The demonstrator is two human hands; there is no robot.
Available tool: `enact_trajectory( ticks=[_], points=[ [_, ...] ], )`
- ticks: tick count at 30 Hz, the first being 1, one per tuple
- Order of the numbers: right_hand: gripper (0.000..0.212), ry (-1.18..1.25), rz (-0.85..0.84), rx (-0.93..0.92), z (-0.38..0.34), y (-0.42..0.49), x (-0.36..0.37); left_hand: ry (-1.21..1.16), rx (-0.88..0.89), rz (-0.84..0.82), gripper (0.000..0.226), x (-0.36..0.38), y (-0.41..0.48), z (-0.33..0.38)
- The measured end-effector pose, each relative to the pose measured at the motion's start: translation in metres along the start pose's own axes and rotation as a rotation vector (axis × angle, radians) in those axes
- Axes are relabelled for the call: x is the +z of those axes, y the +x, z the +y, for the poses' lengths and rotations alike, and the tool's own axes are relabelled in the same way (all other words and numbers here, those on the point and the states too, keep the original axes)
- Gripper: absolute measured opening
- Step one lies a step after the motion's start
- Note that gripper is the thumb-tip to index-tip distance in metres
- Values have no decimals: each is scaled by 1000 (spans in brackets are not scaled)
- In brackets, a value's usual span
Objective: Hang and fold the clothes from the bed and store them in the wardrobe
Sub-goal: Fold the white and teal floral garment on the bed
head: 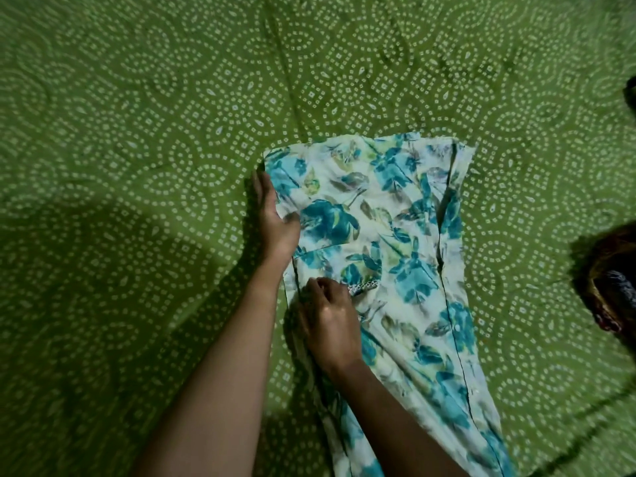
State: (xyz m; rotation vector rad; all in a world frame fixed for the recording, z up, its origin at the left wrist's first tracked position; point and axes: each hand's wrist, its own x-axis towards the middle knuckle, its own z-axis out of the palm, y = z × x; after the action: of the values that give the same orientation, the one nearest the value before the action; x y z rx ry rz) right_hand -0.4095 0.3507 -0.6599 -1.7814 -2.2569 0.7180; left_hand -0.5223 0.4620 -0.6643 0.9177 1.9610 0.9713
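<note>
A white garment with a blue and green flower print (389, 235) lies flat on the bed, folded lengthwise into a long strip that runs from the middle of the view down to the bottom edge. My left hand (275, 215) holds the garment's left edge, fingers under the cloth and thumb on top. My right hand (330, 318) rests on the lower left part of the garment with fingers curled, pinching the fabric beside a small lace trim (364, 289).
The bed is covered by a green sheet with white dotted circles (137, 132), spreading all around the garment. A dark reddish-brown cloth bundle (612, 280) lies at the right edge. Another dark object (631, 94) shows at the far right.
</note>
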Motion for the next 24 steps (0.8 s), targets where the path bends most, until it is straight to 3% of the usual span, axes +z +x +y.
enact_trajectory(
  ticks=[3,6,8,11,17,24],
  points=[
    [38,30,94,10,1,1,-3,169,79,3,69,-3,-4,-4],
    [47,-42,174,137,5,4,-6,379,396,47,54,0,-13,-11],
    [53,-66,112,203,13,7,-1,536,530,-47,49,7,-19,-20],
    [54,14,-11,170,28,5,6,633,446,-247,48,19,-36,-31],
    [55,40,103,203,58,-18,-5,759,372,-158,49,32,-61,-28],
    [65,34,-65,195,84,-45,-9,792,495,-219,53,47,-124,-49]
  ],
)
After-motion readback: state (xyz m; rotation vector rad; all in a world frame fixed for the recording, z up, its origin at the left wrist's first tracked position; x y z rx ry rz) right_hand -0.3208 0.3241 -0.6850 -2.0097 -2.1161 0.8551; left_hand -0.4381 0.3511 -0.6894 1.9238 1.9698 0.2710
